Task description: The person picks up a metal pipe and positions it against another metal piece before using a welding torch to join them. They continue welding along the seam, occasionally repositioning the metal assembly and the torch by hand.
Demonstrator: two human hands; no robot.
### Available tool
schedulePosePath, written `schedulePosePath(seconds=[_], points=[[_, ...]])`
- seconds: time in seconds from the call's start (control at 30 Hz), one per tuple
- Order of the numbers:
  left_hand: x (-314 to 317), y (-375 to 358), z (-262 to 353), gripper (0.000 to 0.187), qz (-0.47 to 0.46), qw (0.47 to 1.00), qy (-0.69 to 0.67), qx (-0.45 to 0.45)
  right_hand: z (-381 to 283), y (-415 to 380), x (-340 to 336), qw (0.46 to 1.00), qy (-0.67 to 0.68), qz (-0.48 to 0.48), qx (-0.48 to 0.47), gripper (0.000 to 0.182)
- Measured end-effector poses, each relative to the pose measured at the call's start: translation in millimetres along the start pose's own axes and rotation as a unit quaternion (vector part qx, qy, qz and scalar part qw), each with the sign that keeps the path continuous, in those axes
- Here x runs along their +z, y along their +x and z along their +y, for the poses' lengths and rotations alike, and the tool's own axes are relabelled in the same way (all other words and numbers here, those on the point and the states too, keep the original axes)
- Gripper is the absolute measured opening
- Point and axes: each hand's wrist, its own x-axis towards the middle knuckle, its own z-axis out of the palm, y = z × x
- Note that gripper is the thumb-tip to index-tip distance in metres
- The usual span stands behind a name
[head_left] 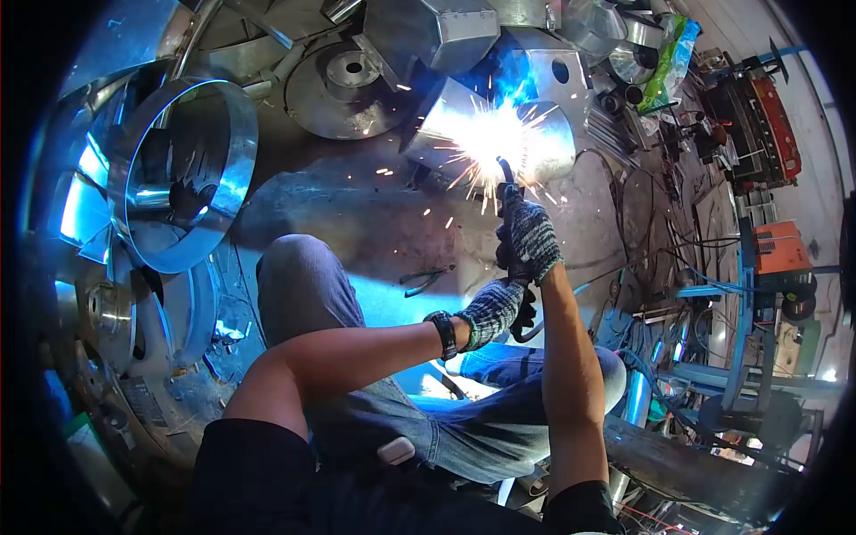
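Both my hands wear grey knitted gloves and grip a black welding torch [506, 178]. My right hand [533, 239] is wrapped round its front part, and my left hand [496, 310], with a black watch at the wrist, is closed on the handle lower down. At the torch tip a white-blue arc throws orange sparks onto a shiny metal cylinder [550, 152] lying on the floor. The glare hides the exact spot where tip and metal meet.
A large metal ring [239, 152] stands at the left. Behind lies a round metal disc [312, 100], beside metal housings [468, 27]. Cables run over the floor at the right, near an orange box [780, 247] and a blue metal frame [742, 312]. My bent legs are below.
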Motion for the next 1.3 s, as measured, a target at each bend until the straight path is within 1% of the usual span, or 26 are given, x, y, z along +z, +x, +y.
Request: schedulePosePath(seconds=[0.07, 0.1, 0.13, 0.17, 0.2, 0.23, 0.3, 0.33, 0.37, 0.43, 0.47, 0.5, 0.53, 0.57, 0.67, 0.7, 0.77, 0.9, 0.93, 0.97, 1.0, 1.07, 1.1, 1.17, 1.23, 1.3], points=[[0.6, 2.2, -2.5, 0.035, 0.005, 1.0, 0.0, 0.003, 35.6, 7.0, 7.4, 0.991, 0.093, 0.014, -0.096, 0.048], [1.2, 2.2, -2.5, 0.035, 0.011, 1.0, -0.001, 0.006, 10.9, 3.6, 5.7, 0.991, 0.093, 0.014, -0.096, 0.048], [0.7, 2.1, -2.4, 0.035, 0.011, 1.0, -0.001, 0.006, -14.8, -0.1, 5.2, 0.979, 0.187, 0.041, 0.076, 0.053], [0.8, 0.8, -0.6, 0.035, 0.021, 0.999, 0.045, 0.021, -37.8, -4.3, 2.1, 0.928, 0.273, 0.066, 0.246, 0.057], [1.2, -0.5, 0.7, 0.035, 0.031, 0.995, 0.09, 0.036, -42.6, -6.8, -1.2, 0.929, 0.27, 0.057, 0.246, 0.053], [2.0, -1.2, 0.9, 0.035, 0.031, 0.995, 0.09, 0.036, -36.2, -6.8, 1.4, 0.929, 0.27, 0.057, 0.246, 0.053], [3.5, 0.8, -2.1, 0.035, 0.017, 0.999, -0.038, -0.017, -22.1, -5.3, 6.3, 0.949, 0.279, 0.044, 0.142, 0.053], [1.0, 1.5, -3.7, 0.036, 0.011, 1.0, -0.012, 0.003, -14.9, -3.9, 3.4, 0.96, 0.252, 0.014, 0.119, 0.051], [1.0, 0.4, -2.9, 0.036, 0.011, 1.0, -0.012, 0.003, -8.5, -2.6, 3.8, 0.96, 0.253, 0.014, 0.12, 0.051], [1.1, -1.7, -2.2, 0.036, 0.003, 1.0, -0.013, 0.014, 5.1, -0.5, 8.6, 0.988, 0.153, 0.032, -0.01, 0.051], [0.0, -2.2, -1.2, 0.037, -0.005, 1.0, -0.006, 0.01, -10.2, -3.8, 4.6, 0.988, 0.153, 0.032, -0.01, 0.051], [0.4, -1.8, -0.9, 0.037, -0.005, 1.0, -0.006, 0.01, -40.0, -9.6, -3.2, 0.966, 0.218, 0.03, 0.133, 0.052], [0.9, -1.2, -0.6, 0.037, -0.003, 1.0, -0.003, 0.006, -55.9, -12.6, -7.6, 0.92, 0.279, 0.027, 0.273, 0.052], [0.9, -0.3, -0.9, 0.037, -0.001, 1.0, 0.0, 0.001, -50.9, -11.3, -6.2, 0.92, 0.279, 0.027, 0.273, 0.052], [-0.7, 1.4, -3.0, 0.038, -0.005, 1.0, -0.01, 0.002, -22.1, -4.5, 0.9, 0.983, 0.176, 0.017, 0.047, 0.055], [-0.9, 1.3, -3.5, 0.038, -0.005, 1.0, -0.011, 0.002, -20.0, -4.9, 0.7, 0.983, 0.176, 0.017, 0.047, 0.055], [-2.2, 1.2, -4.7, 0.037, -0.005, 1.0, 0.011, 0.011, -26.0, -6.9, -0.7, 0.975, 0.188, 0.015, 0.117, 0.056], [-4.5, 5.2, -8.1, 0.037, -0.015, 1.0, 0.002, 0.006, -25.3, -5.3, 1.1, 0.964, 0.212, 0.03, 0.16, 0.056], [-3.7, 4.7, -8.3, 0.037, -0.01, 1.0, -0.005, 0.008, -8.0, -1.6, 4.4, 0.983, 0.157, 0.032, 0.09, 0.056], [-2.5, 3.3, -7.1, 0.037, -0.004, 1.0, -0.012, 0.011, -13.5, -1.6, 3.9, 0.994, 0.101, 0.033, 0.018, 0.057], [-1.5, 2.1, -5.7, 0.037, -0.004, 1.0, -0.011, 0.011, -18.5, -3.3, 1.7, 0.994, 0.102, 0.033, 0.018, 0.057], [1.0, -0.3, -2.9, 0.038, 0.005, 1.0, 0.005, 0.007, -33.4, -8.5, -2.7, 0.972, 0.184, 0.03, 0.144, 0.056], [2.6, -1.3, -1.0, 0.036, 0.011, 1.0, -0.005, 0.0, -35.2, -5.5, 0.6, 0.965, 0.202, 0.05, 0.162, 0.055], [3.7, -1.5, 1.4, 0.036, 0.037, 0.996, 0.077, 0.015, -44.2, -7.9, -1.7, 0.938, 0.25, 0.054, 0.232, 0.051], [-1.0, 4.1, -6.4, 0.036, 0.032, 0.993, 0.113, 0.034, -47.0, -9.9, -4.0, 0.938, 0.259, 0.053, 0.226, 0.048], [0.6, 4.2, -6.9, 0.037, 0.014, 1.0, 0.01, -0.003, -35.7, -7.5, -1.8, 0.926, 0.289, 0.02, 0.242, 0.047]])
